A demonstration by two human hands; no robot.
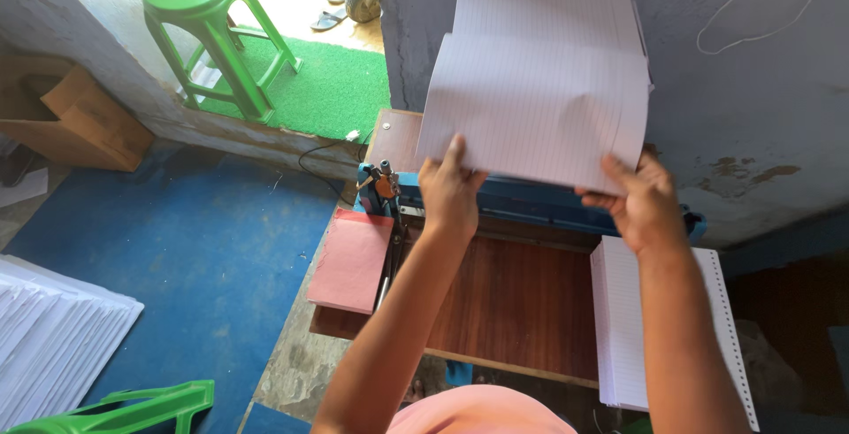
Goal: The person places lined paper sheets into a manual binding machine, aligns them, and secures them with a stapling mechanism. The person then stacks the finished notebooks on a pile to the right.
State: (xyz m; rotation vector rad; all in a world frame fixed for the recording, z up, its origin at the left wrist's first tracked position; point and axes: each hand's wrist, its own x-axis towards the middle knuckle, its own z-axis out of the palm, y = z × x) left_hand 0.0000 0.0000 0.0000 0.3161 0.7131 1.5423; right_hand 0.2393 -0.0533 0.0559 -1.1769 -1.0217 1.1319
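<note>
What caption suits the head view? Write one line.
Both hands, left hand and right hand, lift ruled sheets over a blue machine.

Table: dark brown wooden worktop (pixel 522 301), set against a grey wall.
Rear edge: long blue metal machine (pixel 531 199) across the top.
Left side: flat pink card sheets (pixel 351 259), overhanging the edge.
Right side: stack of white lined paper (pixel 619 319), perforated strip along its right edge.

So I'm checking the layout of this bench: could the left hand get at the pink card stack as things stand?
Probably yes. The pink card stack lies uncovered on the table's left edge, just below the left hand, but that hand now grips the lined sheets together with the right hand.
</note>
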